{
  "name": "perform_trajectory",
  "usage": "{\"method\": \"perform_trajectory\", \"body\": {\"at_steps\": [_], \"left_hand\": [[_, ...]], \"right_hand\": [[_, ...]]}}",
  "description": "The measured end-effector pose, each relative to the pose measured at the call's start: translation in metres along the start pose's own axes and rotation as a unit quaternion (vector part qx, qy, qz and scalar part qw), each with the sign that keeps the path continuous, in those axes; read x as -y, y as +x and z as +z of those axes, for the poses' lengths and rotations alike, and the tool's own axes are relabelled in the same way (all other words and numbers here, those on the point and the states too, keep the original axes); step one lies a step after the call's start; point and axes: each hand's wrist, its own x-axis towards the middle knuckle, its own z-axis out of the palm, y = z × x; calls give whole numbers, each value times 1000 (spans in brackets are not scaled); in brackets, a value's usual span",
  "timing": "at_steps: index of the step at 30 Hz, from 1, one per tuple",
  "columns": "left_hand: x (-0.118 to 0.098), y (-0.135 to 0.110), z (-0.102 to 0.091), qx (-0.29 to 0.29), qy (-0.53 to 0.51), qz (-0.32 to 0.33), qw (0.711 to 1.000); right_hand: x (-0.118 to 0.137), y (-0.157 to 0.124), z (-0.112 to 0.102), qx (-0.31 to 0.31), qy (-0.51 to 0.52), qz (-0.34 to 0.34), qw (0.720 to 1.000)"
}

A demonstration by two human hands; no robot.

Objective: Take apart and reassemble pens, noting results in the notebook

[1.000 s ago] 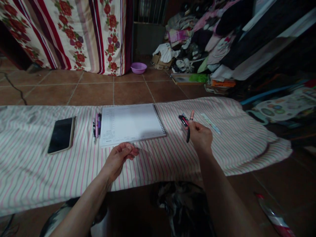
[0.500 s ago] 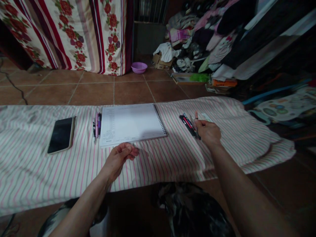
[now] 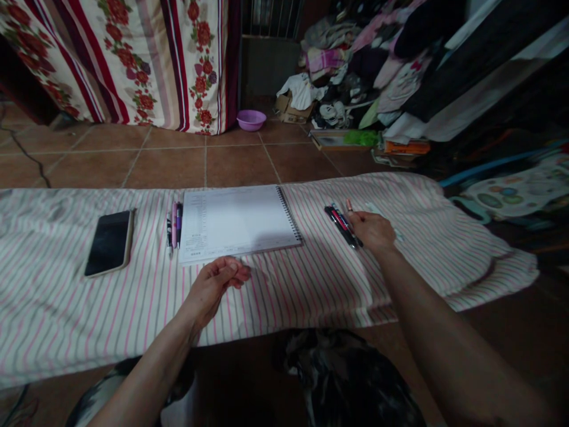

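Note:
My right hand pinches a slim pen with a pinkish end, its dark lower end showing beneath my fingers. Directly left of it, several pens, black and red among them, lie side by side on the striped cloth. A pale strip-like item is partly covered by my right hand. Resting by the near edge of the spiral notebook, my left hand has its fingers curled in loosely and nothing visible in them. The notebook lies open at a mostly blank page, its coil on the right.
Left of the notebook lie several pens, purple and patterned, and farther left a phone with a dark screen. The striped cloth covers the low surface. Beyond are a purple basin, a floral curtain and piled clothes.
My right hand has shifted slightly left with the pen, bringing it close against the row of pens. More of the pale item shows behind it. My left hand has stayed put.

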Motion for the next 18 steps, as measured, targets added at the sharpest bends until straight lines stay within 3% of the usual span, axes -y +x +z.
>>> {"method": "perform_trajectory", "body": {"at_steps": [4,18], "left_hand": [[0,0,0,-5,-1,0,1000],[1,0,-1,6,3,8,1000]], "right_hand": [[3,0,0,26,-32,13,999],[6,1,5,26,-33,35,998]]}}
